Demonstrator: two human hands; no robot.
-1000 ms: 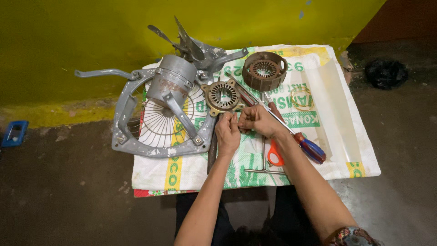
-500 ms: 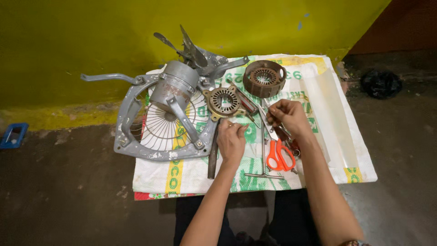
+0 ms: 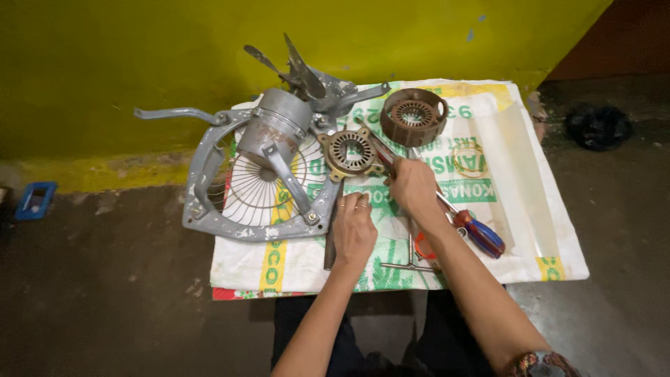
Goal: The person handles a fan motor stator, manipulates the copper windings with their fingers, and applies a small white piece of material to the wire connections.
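- Upper left of frame: grey metal fan guard frame w/ wire grille point(image 3: 209, 178) and grey cylindrical motor housing point(image 3: 276, 129) fill that side of the white woven plastic sack point(image 3: 530, 209); no way through low, only over the top.
- Centre top: round brass-coloured stator plate point(image 3: 349, 152) and brown round rotor housing point(image 3: 413, 117) sit close; gap btwn them narrow.
- Centre: left hand point(image 3: 354, 227) and right hand point(image 3: 413, 187) block the middle; red-and-blue handled screwdriver point(image 3: 478, 234) and grey T-shaped metal wrench point(image 3: 408, 264) lie just beside the right forearm.
- Right third of sack: bare, open approach from right edge.
- Lower left of sack, below the guard: open strip.
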